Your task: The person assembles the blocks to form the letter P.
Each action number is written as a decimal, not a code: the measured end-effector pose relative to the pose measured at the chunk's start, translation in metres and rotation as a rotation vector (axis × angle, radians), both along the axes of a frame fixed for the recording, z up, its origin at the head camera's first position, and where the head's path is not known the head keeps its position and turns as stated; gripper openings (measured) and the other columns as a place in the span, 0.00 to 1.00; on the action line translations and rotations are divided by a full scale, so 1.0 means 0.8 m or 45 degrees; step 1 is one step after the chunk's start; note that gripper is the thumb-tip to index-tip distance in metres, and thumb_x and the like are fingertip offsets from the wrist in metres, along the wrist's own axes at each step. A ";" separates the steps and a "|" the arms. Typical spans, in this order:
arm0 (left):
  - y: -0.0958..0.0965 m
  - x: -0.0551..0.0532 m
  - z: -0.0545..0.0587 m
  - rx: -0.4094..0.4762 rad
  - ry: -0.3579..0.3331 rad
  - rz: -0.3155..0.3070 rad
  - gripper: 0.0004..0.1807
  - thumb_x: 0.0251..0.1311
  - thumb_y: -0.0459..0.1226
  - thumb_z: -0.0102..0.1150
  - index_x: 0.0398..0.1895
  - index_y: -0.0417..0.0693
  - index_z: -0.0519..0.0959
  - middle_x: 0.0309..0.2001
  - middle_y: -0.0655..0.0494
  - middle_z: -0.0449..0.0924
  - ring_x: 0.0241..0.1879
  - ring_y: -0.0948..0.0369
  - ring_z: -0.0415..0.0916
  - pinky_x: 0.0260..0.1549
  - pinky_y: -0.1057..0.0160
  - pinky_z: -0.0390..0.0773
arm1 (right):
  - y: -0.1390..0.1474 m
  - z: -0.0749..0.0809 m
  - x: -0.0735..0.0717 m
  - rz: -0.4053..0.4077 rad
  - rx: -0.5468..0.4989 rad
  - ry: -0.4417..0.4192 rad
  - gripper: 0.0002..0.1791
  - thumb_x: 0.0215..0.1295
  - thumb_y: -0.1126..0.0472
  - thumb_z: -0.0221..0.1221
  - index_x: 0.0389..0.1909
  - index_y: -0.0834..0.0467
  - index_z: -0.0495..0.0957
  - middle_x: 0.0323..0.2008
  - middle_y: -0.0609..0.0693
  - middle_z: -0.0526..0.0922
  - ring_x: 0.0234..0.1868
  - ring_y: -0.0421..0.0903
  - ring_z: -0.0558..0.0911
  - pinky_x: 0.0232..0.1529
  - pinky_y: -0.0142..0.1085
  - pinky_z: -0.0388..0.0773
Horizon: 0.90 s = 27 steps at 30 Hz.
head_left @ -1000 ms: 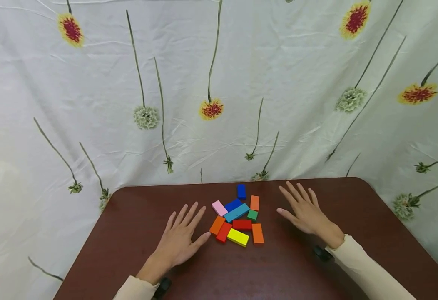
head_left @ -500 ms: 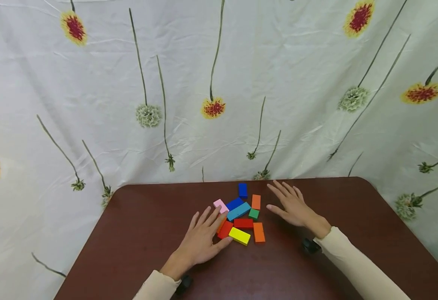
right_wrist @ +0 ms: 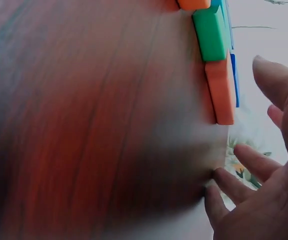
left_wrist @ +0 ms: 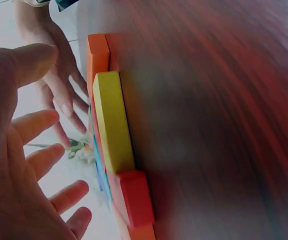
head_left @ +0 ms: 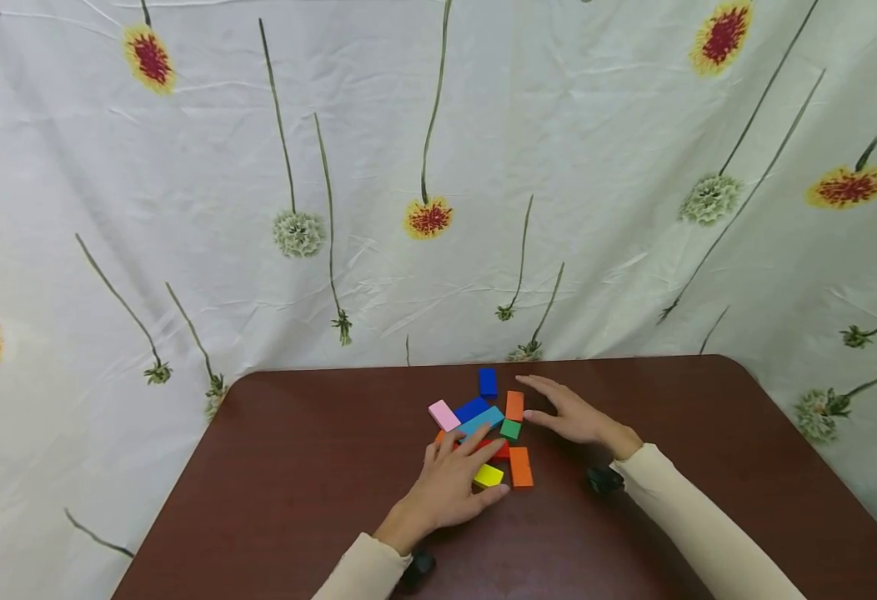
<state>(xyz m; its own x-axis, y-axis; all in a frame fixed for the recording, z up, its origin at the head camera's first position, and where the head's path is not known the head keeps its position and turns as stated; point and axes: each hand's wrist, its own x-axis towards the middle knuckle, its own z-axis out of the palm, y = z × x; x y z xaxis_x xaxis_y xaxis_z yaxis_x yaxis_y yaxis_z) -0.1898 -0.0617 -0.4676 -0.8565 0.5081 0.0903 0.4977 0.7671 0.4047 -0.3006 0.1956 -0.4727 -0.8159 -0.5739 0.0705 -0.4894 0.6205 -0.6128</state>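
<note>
Coloured rectangular blocks lie in a loose cluster on the brown table. My left hand (head_left: 446, 487) hovers over the near left of it with fingers spread, partly hiding the yellow block (head_left: 488, 476), the red block (head_left: 500, 451) and an orange one. In the left wrist view the yellow block (left_wrist: 113, 122) and a red block (left_wrist: 138, 198) stand apart from the fingers. My right hand (head_left: 577, 417) is at the cluster's right side, thumb near the green block (head_left: 510, 429) and the far orange block (head_left: 514, 406). Neither hand holds anything.
A pink block (head_left: 444, 415), a light-blue block (head_left: 481, 422) and two dark-blue blocks, one of them a far dark-blue block (head_left: 488, 382), make up the back. Another orange block (head_left: 521, 467) lies front right. Behind the table (head_left: 318, 467) hangs a flowered white cloth (head_left: 378, 275).
My left hand has moved right, from beside the blocks to over them. My right hand has come left to the cluster's edge. The blocks keep their arrangement.
</note>
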 end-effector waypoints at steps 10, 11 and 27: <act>0.025 -0.008 -0.012 0.052 -0.021 -0.031 0.35 0.61 0.55 0.66 0.71 0.64 0.71 0.77 0.57 0.59 0.52 0.52 0.61 0.41 0.56 0.58 | -0.005 -0.013 -0.007 0.177 -0.002 0.026 0.34 0.74 0.56 0.57 0.76 0.61 0.59 0.73 0.64 0.64 0.73 0.67 0.60 0.68 0.69 0.53; 0.027 -0.008 -0.013 0.057 -0.028 -0.030 0.35 0.60 0.54 0.67 0.71 0.64 0.71 0.77 0.57 0.59 0.52 0.53 0.60 0.42 0.55 0.58 | -0.005 -0.013 -0.008 0.186 0.008 0.036 0.33 0.75 0.57 0.56 0.76 0.62 0.59 0.73 0.65 0.64 0.73 0.67 0.60 0.69 0.70 0.51; 0.051 -0.012 -0.017 0.046 -0.037 0.002 0.29 0.61 0.49 0.69 0.66 0.62 0.76 0.68 0.60 0.71 0.45 0.58 0.58 0.36 0.60 0.54 | -0.001 -0.016 -0.003 0.134 0.094 -0.036 0.27 0.77 0.59 0.52 0.73 0.60 0.65 0.75 0.71 0.55 0.75 0.74 0.50 0.68 0.73 0.47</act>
